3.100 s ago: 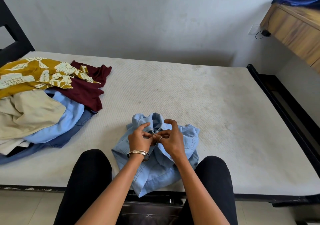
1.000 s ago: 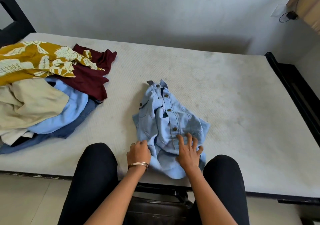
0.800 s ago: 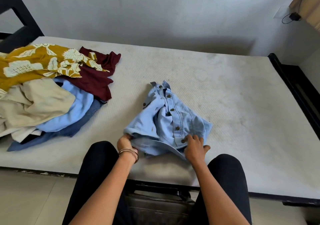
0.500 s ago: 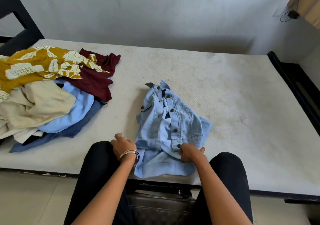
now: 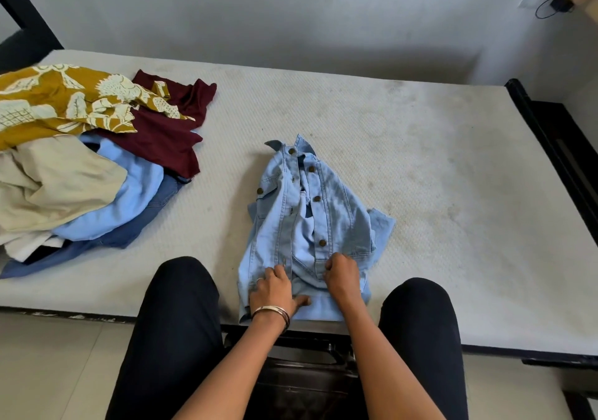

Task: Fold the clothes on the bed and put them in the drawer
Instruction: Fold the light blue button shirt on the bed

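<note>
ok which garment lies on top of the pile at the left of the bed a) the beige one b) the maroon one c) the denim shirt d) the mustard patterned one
d: the mustard patterned garment drapes over the maroon one and the beige one, while the denim shirt lies apart under both hands.

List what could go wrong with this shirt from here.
The light blue denim shirt lies bunched and crooked, so folding now may trap creases. Its hem overhangs the bed edge under the left hand and right hand; it could slip off. The placket gapes between buttons, perhaps skewing the fold.
</note>
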`<control>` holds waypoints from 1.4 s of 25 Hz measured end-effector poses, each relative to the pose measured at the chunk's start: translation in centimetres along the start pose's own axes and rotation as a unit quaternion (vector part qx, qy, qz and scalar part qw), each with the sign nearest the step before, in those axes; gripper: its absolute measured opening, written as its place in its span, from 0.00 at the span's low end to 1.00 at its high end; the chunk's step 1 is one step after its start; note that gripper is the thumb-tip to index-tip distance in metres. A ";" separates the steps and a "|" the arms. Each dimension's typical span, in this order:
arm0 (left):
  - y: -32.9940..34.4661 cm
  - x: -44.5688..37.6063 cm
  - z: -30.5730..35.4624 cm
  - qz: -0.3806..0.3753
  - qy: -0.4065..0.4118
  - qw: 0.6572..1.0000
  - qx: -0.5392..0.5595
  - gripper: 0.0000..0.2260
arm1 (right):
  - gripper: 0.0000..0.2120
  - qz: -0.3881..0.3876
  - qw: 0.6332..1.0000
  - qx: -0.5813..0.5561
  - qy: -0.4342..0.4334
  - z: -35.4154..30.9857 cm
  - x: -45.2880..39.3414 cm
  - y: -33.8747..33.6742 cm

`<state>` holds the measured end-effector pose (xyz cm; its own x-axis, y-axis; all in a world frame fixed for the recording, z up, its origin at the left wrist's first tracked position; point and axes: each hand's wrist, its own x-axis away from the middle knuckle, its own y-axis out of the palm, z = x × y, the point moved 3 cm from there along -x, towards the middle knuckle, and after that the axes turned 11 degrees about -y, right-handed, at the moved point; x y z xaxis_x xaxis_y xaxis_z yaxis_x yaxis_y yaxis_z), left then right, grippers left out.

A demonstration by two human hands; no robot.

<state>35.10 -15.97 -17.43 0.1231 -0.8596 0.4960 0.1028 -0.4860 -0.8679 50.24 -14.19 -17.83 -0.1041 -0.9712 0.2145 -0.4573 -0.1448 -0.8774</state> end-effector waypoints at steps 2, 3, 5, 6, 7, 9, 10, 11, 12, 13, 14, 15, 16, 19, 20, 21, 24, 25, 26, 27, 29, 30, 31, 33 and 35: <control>-0.4 0.0 0.6 0.070 0.005 0.997 0.009 0.17 | 0.06 0.016 0.999 -0.045 0.018 0.3 0.2 -0.2; -1.1 -0.1 0.7 0.052 -0.013 0.998 0.033 0.10 | 0.05 0.030 0.995 -0.084 0.033 0.5 0.5 -0.4; -1.2 -1.4 -0.3 0.018 -0.068 0.991 0.113 0.10 | 0.06 0.059 0.978 -0.186 0.075 0.9 1.4 -1.0; -1.5 -1.7 -1.0 -0.005 -0.097 0.974 0.205 0.09 | 0.07 0.068 0.966 -0.232 0.085 0.8 1.8 -1.2; -1.7 -2.1 -1.6 -0.019 -0.127 0.940 0.316 0.08 | 0.09 0.075 0.957 -0.266 0.081 0.6 2.2 -1.2; -2.3 -1.6 -1.9 -0.058 -0.159 0.833 0.527 0.04 | 0.10 0.070 0.950 -0.297 0.064 -0.5 2.5 -1.3; -2.6 -1.3 -1.7 -0.077 -0.161 0.779 0.602 0.06 | 0.10 0.068 0.950 -0.299 0.058 -1.1 2.6 -1.4; -2.9 -0.9 -1.3 -0.091 -0.157 0.743 0.644 0.09 | 0.09 0.066 0.951 -0.297 0.047 -1.8 2.8 -1.7; -3.0 -0.7 -0.9 -0.094 -0.151 0.730 0.661 0.11 | 0.09 0.060 0.957 -0.283 0.038 -2.5 3.0 -1.8; -3.5 -0.3 -0.6 -0.078 -0.143 0.734 0.659 0.12 | 0.09 0.067 0.966 -0.248 0.019 -3.3 3.2 -2.0; -3.7 0.2 -0.3 -0.049 -0.133 0.753 0.642 0.12 | 0.09 0.094 0.981 -0.170 -0.006 -4.2 3.6 -2.4; -3.9 0.8 0.0 -0.016 -0.118 0.775 0.621 0.12 | 0.09 0.126 0.989 -0.072 -0.039 -4.7 4.1 -2.7; -4.2 1.2 0.3 0.015 -0.106 0.789 0.605 0.13 | 0.11 0.137 0.989 -0.011 -0.051 -5.2 4.6 -2.9; -4.8 2.2 1.6 0.060 -0.063 0.819 0.568 0.14 | 0.08 0.152 0.984 -0.071 -0.057 -5.0 4.8 -3.0; -4.9 2.4 2.1 0.066 -0.051 0.831 0.550 0.14 | 0.10 0.137 0.976 -0.166 -0.031 -4.4 4.8 -3.0; -5.2 2.6 2.4 0.073 -0.038 0.846 0.527 0.14 | 0.12 0.136 0.960 -0.245 -0.016 -3.7 4.9 -3.1; -6.0 2.7 3.1 0.095 0.008 0.880 0.465 0.16 | 0.17 0.165 0.930 -0.329 -0.010 -3.1 5.6 -4.0; -6.2 2.7 3.2 0.103 0.016 0.889 0.447 0.16 | 0.19 0.170 0.924 -0.342 -0.020 -3.2 5.7 -4.1; -6.2 2.5 3.3 0.113 0.019 0.897 0.427 0.17 | 0.20 0.176 0.921 -0.347 -0.022 -3.4 5.8 -4.2; -6.3 2.5 3.5 0.123 0.023 0.905 0.407 0.17 | 0.21 0.187 0.916 -0.355 -0.021 -3.4 5.7 -4.2; -6.4 2.5 3.7 0.133 0.031 0.912 0.388 0.19 | 0.22 0.199 0.907 -0.371 -0.015 -3.3 5.3 -4.2; -6.3 2.4 3.6 0.134 0.037 0.910 0.391 0.20 | 0.22 0.196 0.908 -0.371 -0.018 -3.2 5.2 -4.2; -6.2 2.3 3.6 0.129 0.042 0.907 0.399 0.21 | 0.23 0.188 0.910 -0.370 -0.022 -3.1 5.0 -4.2; -6.1 2.0 3.4 0.119 0.061 0.897 0.422 0.23 | 0.23 0.177 0.911 -0.370 -0.024 -2.9 4.6 -4.2; -6.2 1.9 3.3 0.119 0.079 0.886 0.440 0.23 | 0.22 0.181 0.910 -0.373 -0.024 -2.7 4.3 -4.3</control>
<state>37.92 -14.08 -11.02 0.1124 -0.9666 0.2303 0.8314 -0.0355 -0.5545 49.40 -17.23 -11.94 -0.3365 -0.9395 -0.0643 -0.8746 0.3371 -0.3485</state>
